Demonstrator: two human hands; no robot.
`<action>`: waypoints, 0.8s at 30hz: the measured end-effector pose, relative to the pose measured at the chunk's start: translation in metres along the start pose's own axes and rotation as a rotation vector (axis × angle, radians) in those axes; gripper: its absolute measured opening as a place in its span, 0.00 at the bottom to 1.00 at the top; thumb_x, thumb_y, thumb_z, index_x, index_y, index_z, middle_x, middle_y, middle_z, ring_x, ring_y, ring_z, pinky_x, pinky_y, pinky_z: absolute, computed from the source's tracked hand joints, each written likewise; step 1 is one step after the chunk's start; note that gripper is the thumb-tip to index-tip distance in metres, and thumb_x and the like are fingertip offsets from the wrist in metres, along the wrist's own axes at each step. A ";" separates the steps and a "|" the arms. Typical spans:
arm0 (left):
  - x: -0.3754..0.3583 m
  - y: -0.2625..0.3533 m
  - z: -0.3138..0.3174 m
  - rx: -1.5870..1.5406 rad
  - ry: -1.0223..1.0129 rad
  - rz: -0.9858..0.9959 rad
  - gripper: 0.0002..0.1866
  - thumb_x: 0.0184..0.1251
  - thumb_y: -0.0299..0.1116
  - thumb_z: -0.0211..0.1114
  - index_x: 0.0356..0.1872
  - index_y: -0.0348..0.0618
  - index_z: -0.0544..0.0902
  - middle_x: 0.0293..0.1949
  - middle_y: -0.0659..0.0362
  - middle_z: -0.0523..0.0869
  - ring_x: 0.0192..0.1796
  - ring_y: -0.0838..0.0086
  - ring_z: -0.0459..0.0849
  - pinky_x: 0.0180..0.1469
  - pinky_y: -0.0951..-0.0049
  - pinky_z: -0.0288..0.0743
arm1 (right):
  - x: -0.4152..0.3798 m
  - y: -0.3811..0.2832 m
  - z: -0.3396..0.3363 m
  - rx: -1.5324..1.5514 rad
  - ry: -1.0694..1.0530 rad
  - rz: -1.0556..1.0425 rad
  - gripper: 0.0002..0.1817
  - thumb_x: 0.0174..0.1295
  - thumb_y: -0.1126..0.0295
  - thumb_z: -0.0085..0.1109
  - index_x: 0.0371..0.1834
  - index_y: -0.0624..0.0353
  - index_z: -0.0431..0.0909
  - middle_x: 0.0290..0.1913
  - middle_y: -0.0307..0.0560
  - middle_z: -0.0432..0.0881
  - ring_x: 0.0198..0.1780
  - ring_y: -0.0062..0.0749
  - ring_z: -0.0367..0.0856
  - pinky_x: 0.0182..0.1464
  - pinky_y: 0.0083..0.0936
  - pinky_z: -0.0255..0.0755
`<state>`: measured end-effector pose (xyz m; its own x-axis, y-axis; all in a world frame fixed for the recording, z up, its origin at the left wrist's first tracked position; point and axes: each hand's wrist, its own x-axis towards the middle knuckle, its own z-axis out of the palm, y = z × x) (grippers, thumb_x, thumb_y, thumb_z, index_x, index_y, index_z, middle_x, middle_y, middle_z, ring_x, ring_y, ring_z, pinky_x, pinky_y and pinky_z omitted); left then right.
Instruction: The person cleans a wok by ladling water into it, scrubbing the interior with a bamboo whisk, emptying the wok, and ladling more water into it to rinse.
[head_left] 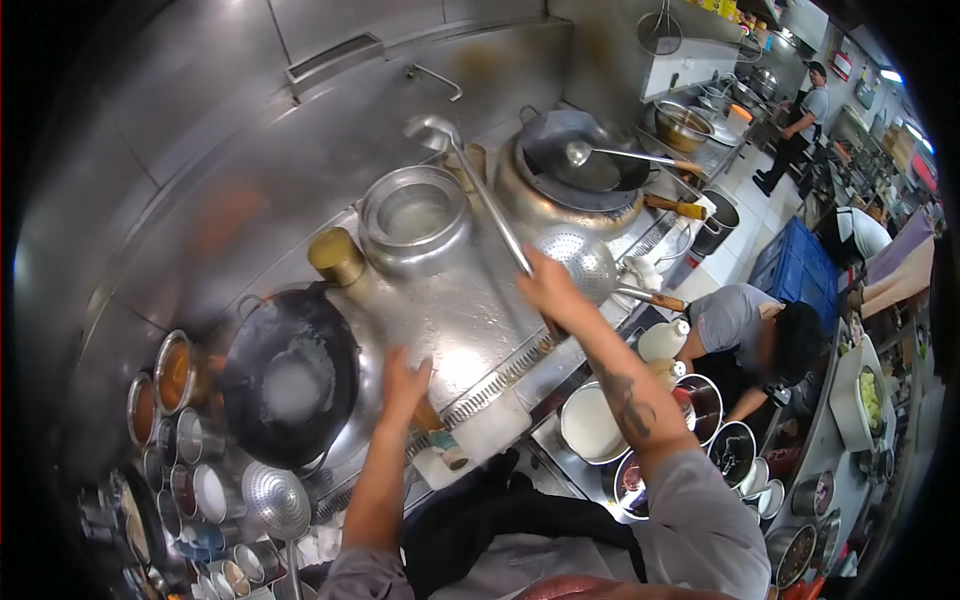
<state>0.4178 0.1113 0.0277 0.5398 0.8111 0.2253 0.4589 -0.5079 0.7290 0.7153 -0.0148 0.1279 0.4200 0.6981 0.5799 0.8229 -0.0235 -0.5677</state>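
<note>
The right hand (548, 288) is seen closed about the handle of a long steel ladle (470, 175), the fingers wrapped round the shaft near its lower end. The ladle's long axis runs up and to the left from the hand, its bowl held raised beyond the round steel water pot (413, 222) set in the steel cooking table (470, 310). A perforated steel skimmer (580, 260) with a wooden handle lies just beside the right hand, on its far side.

The left hand (403, 385) is placed at the near rim of a black round wok (290, 375), the fingers loosely spread; whether the rim is gripped or merely touched cannot be told. The wok lies directly to the left of that hand, and pale liquid is seen in its bottom. The left hand is the nearer to the wok; the ladle bowl stands well apart from it, up and to the right.

A second dark wok (580, 160) holding another ladle is noted on the far burner. A crouching person (760, 335) in a grey shirt is seen at the right.
</note>
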 end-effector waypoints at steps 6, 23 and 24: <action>-0.129 -0.029 -0.152 0.331 0.299 -0.144 0.27 0.59 0.35 0.69 0.56 0.27 0.77 0.61 0.34 0.75 0.67 0.42 0.70 0.71 0.50 0.60 | 0.145 0.014 -0.023 0.345 -0.227 0.489 0.11 0.57 0.72 0.58 0.38 0.69 0.79 0.19 0.47 0.79 0.17 0.30 0.77 0.22 0.29 0.70; -0.481 -0.208 -0.335 0.007 -0.331 -0.755 0.18 0.62 0.43 0.65 0.32 0.33 0.85 0.24 0.52 0.85 0.27 0.64 0.85 0.29 0.64 0.78 | 0.070 -0.036 0.063 0.174 -0.141 0.398 0.11 0.61 0.72 0.54 0.39 0.72 0.76 0.21 0.49 0.78 0.18 0.34 0.78 0.20 0.32 0.71; -0.487 -0.211 -0.332 0.037 -0.350 -1.030 0.17 0.64 0.43 0.64 0.34 0.35 0.85 0.26 0.53 0.85 0.29 0.64 0.86 0.29 0.63 0.78 | 0.061 -0.043 0.066 0.221 -0.123 0.394 0.10 0.61 0.72 0.54 0.38 0.70 0.75 0.22 0.49 0.77 0.18 0.33 0.78 0.20 0.32 0.70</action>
<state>-0.1764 -0.0803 -0.0214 0.0525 0.7280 -0.6835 0.8240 0.3551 0.4415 0.6803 0.0759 0.1497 0.6243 0.7467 0.2294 0.5031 -0.1598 -0.8493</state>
